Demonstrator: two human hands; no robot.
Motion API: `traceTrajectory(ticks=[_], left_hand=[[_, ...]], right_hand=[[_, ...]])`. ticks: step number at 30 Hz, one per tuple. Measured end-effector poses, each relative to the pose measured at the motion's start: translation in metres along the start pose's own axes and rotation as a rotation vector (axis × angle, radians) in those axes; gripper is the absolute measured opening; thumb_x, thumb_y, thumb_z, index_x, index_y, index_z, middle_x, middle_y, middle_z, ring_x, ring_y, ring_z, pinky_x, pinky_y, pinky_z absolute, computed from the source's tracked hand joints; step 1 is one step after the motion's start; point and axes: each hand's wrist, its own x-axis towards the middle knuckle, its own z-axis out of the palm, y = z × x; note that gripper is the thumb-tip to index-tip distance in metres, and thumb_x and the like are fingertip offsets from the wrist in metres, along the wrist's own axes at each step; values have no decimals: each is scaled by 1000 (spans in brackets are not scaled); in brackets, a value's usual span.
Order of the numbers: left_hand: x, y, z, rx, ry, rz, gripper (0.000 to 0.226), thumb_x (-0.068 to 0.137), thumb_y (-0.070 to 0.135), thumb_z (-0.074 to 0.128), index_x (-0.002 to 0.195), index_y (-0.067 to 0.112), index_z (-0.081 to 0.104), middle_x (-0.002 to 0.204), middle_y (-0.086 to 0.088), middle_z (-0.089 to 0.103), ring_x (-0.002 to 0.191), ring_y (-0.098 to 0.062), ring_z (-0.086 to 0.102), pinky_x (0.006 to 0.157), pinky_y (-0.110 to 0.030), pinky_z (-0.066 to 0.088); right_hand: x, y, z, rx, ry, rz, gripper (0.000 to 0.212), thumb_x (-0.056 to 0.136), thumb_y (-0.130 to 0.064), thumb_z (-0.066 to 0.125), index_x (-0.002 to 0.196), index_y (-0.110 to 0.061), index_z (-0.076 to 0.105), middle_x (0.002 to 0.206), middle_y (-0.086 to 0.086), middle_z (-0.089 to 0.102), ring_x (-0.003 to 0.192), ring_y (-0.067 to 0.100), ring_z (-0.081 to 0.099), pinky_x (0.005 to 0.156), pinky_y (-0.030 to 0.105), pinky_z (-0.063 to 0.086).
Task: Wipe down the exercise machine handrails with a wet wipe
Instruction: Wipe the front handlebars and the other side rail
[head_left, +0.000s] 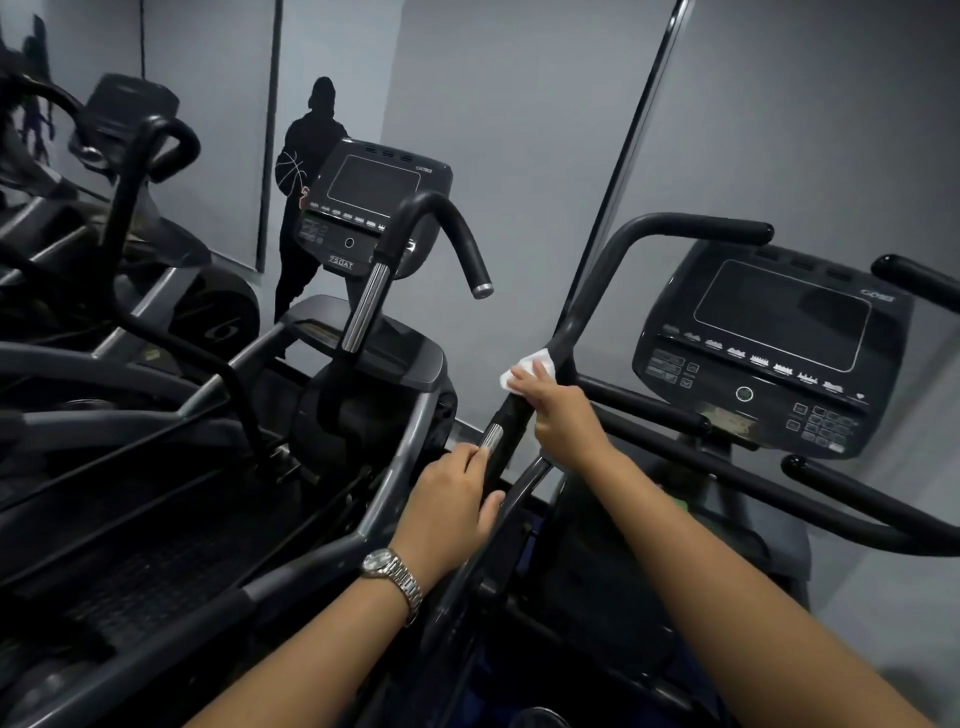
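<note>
A black handrail (587, 296) of the exercise machine rises in front of me and curves to the right near its top. My right hand (563, 415) presses a white wet wipe (530, 366) around this rail at mid height. Lower on the same rail, beside a short chrome sensor strip (491, 435), my left hand (449, 501) grips the black bar. A metal watch (392, 571) sits on my left wrist.
The machine's console (779, 353) with a dark screen stands to the right, with further black handlebars (841, 499) below it. A second machine with console (374, 197) and curved handle (447, 228) stands to the left. A grey wall and mirror lie behind.
</note>
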Motion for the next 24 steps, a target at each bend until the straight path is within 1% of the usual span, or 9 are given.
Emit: traceTrajectory(ticks=[3, 5, 7, 8, 11, 12, 16, 21, 24], left_hand=[[0, 0, 1, -21, -2, -7, 50, 90, 37, 53, 131, 8, 48, 121, -3, 54, 100, -20, 56, 90, -32, 47], [0, 0, 2, -29, 7, -18, 50, 90, 37, 52, 131, 9, 48, 122, -2, 53, 102, -18, 56, 91, -28, 46], [1, 1, 3, -42, 31, -24, 46, 90, 35, 53, 129, 10, 51, 118, -1, 55, 99, -17, 57, 87, -27, 47], [2, 1, 4, -51, 45, -30, 43, 90, 34, 54, 126, 9, 54, 114, -1, 57, 96, -17, 58, 84, -27, 49], [3, 2, 7, -61, 104, -51, 36, 86, 29, 57, 114, 8, 61, 102, -2, 62, 88, -19, 61, 74, -30, 53], [4, 2, 8, -59, 115, -54, 35, 85, 29, 58, 112, 8, 62, 100, -2, 62, 86, -19, 61, 72, -30, 54], [6, 0, 9, -60, 138, -63, 34, 84, 30, 58, 110, 9, 64, 96, -1, 63, 81, -17, 62, 68, -28, 54], [9, -3, 10, -87, 173, -85, 29, 85, 30, 56, 104, 11, 67, 90, 1, 64, 76, -14, 62, 65, -25, 53], [12, -3, 11, -123, 202, -107, 21, 83, 27, 59, 94, 14, 69, 83, 5, 63, 69, -10, 60, 59, -18, 48]], right_hand=[[-13, -9, 10, 84, -25, -14, 59, 80, 19, 47, 130, -11, 57, 147, 1, 43, 143, 10, 16, 115, 24, 23], [-24, -3, 11, 192, -28, 8, 66, 77, 26, 41, 130, -9, 57, 145, 1, 44, 140, 5, 16, 109, 7, 20], [-17, 2, 7, 234, 41, 90, 67, 79, 24, 39, 131, -13, 56, 146, 2, 43, 141, 9, 22, 101, -2, 18], [-9, 3, 6, 239, 82, 156, 65, 81, 21, 39, 132, -16, 55, 146, 3, 42, 140, 14, 28, 103, 1, 21], [5, -10, 9, 311, 194, 271, 58, 85, 13, 39, 133, -15, 54, 144, 5, 46, 139, 23, 34, 114, 32, 30], [4, -14, 14, 335, 223, 292, 55, 86, 12, 39, 133, -14, 54, 143, 7, 48, 138, 25, 35, 114, 36, 31], [-7, -25, 31, 380, 313, 366, 41, 94, 1, 42, 131, -13, 57, 135, 16, 54, 130, 30, 45, 108, 39, 38], [39, 0, 17, 454, 383, 506, 30, 92, 1, 41, 115, -2, 60, 113, 19, 63, 98, 32, 61, 88, 50, 53], [40, 7, 26, 392, 357, 492, 42, 91, -1, 40, 128, -13, 56, 127, 13, 59, 113, 30, 57, 94, 46, 51]])
